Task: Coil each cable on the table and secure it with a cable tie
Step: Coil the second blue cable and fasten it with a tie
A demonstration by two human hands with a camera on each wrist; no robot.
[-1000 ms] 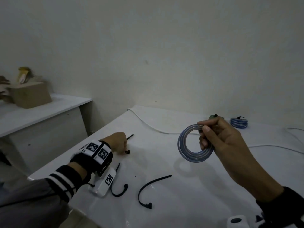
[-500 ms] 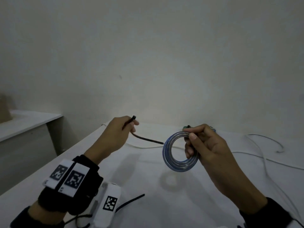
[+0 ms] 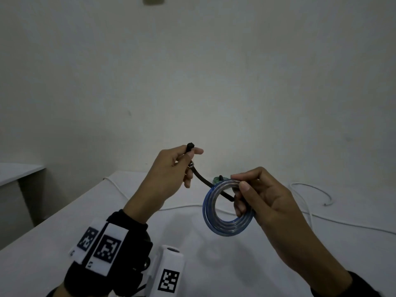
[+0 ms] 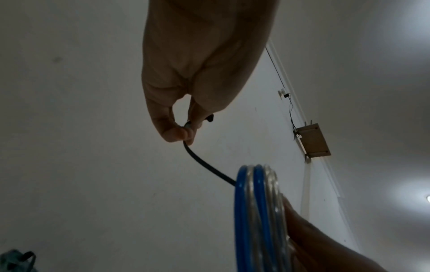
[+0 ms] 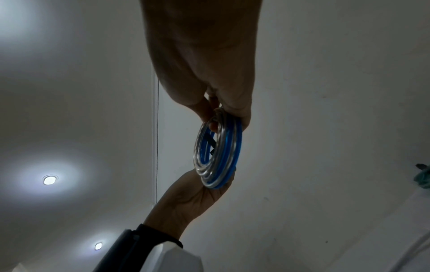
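Right hand: my right hand (image 3: 260,198) is raised above the table, thumb and curled fingers clamped on the upper right of the coiled blue-and-clear cable (image 3: 228,207).
Coil: several tight loops, upright, facing me; in the right wrist view (image 5: 217,150) my fingers close on its top.
Left hand: my left hand (image 3: 171,174) pinches a black cable tie (image 3: 205,181) near its head end, thumb against forefinger, the head poking up past my fingertips.
Tie: its strap runs down and right from my left fingers into the ring of the coil; the left wrist view shows it (image 4: 204,163) meeting the coil's edge.
Table: white table (image 3: 53,243) below both hands, a loose white cable (image 3: 308,213) trailing across it.
Behind: a small green coil (image 3: 217,179) lies on the table just behind the blue one.
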